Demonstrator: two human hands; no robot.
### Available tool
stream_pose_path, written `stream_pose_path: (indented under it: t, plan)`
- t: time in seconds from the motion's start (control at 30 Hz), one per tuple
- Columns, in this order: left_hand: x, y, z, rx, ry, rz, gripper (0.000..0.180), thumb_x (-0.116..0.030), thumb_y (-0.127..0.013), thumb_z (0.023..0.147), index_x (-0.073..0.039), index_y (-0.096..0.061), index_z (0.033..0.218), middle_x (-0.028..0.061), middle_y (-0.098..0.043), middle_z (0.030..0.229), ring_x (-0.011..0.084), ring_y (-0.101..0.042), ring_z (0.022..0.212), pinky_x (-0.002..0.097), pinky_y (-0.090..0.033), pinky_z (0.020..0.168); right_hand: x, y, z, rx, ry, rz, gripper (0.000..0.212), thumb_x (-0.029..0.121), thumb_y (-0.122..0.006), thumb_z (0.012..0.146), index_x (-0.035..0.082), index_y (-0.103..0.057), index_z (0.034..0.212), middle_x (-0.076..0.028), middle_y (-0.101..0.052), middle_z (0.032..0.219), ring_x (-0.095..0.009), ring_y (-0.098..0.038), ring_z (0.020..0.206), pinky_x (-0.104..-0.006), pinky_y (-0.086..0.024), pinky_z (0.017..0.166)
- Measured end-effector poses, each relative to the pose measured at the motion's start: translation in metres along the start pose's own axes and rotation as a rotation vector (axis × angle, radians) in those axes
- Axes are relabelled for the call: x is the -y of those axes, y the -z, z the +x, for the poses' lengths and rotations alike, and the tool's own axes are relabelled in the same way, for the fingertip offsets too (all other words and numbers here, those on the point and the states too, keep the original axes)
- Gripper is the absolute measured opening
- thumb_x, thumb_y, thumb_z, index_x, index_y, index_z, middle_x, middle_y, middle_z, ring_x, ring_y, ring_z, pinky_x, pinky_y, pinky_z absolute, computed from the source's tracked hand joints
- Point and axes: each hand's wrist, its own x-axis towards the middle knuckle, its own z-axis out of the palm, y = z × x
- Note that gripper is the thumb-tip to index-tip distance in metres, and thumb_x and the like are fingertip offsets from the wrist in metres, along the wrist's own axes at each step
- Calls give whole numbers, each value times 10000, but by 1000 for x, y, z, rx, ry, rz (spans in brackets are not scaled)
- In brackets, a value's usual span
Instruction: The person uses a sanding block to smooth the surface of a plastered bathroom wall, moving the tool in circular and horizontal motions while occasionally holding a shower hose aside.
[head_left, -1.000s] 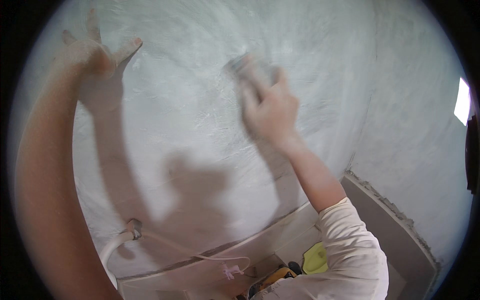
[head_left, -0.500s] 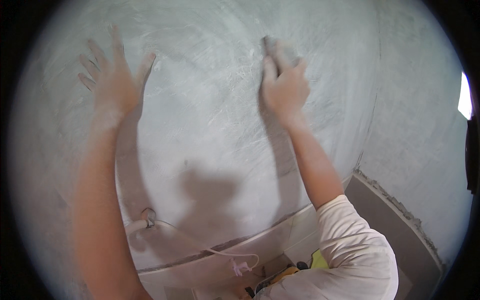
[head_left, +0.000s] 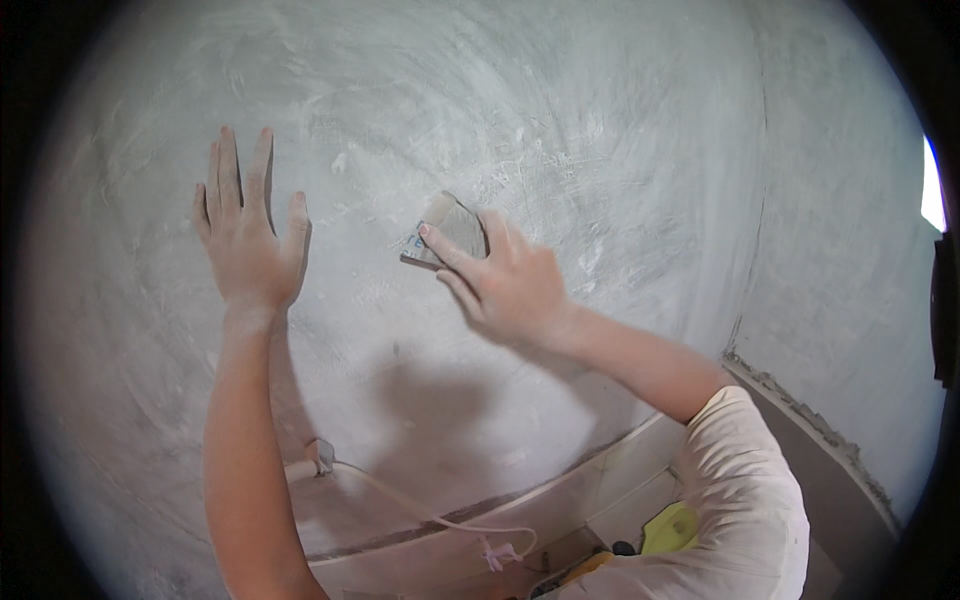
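Sanding block, grey and wedge-shaped, sits flat against the plastered wall near its middle; we see the right hand closed over it, fingers pressing. Our left hand lies spread open on the wall, holding nothing.

The left hand lies flat on the wall, left of the right hand, which presses a sanding block against it. A cable runs below, along the wall's lower edge.
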Motion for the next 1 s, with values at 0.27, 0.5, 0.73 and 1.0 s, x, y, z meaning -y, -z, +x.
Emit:
stream_pose_path:
  t: [0.27,0.5,0.73,1.0]
  plan:
    - [5,5,-4,-15,3,26,666,-259,-576,984,-229,-414,1629,97,-291,1740,293,-254,1607,551,-161,1292,10,-7,39,-200,-251,-98,476,312,-495,1092,283,-516,1567,-314,-563,1401,-378,-739,893,-377,-599,667]
    - [6,9,3,-30,6,-6,657,-243,-570,971,-214,-438,1614,92,-318,1729,295,-269,1601,550,-173,1286,-1,67,78,182,-382,76,507,239,-470,1093,301,-456,1595,-315,-533,1454,-422,-677,1182,-385,-629,704]
    - [3,6,-2,-18,34,-64,653,-224,-569,960,-203,-452,1603,86,-333,1722,294,-277,1597,544,-171,1286,15,11,26,176,130,-18,420,302,-500,1086,290,-584,1497,-234,-589,1382,-349,-714,992,-422,-610,712]
    - [7,7,-8,-21,33,-31,630,-211,-562,968,-209,-470,1591,69,-357,1712,276,-294,1591,531,-190,1281,-8,34,84,-191,-278,6,379,347,-509,1086,307,-632,1442,-252,-617,1254,-340,-716,925,-464,-603,775]
